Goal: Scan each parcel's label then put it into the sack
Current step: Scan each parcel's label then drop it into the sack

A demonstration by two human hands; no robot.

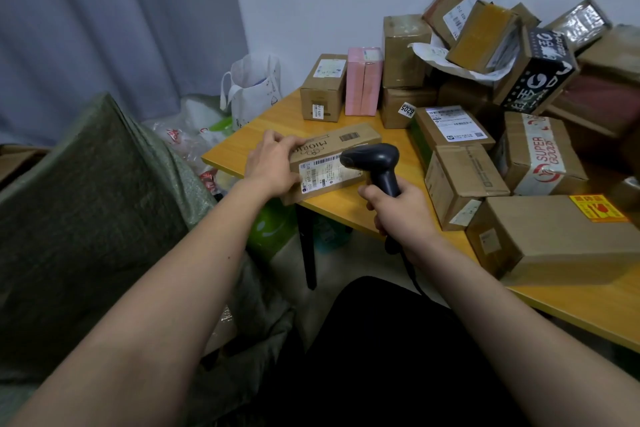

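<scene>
A long brown cardboard parcel [332, 149] lies near the left corner of the yellow table [346, 204], its white barcode label [325, 175] facing me. My left hand [273, 165] grips the parcel's left end, fingers over its top. My right hand [398, 208] holds a black barcode scanner [375, 161] by the handle, its head close to the label's right end. A large green woven sack [97, 204] stands at the left, beside the table.
Several cardboard parcels are heaped on the table's right and back, among them a pink box [363, 85], a black printed box [540, 73] and a big brown box [561, 236] at the front right. A white bag [252, 90] and plastic bags lie behind the sack.
</scene>
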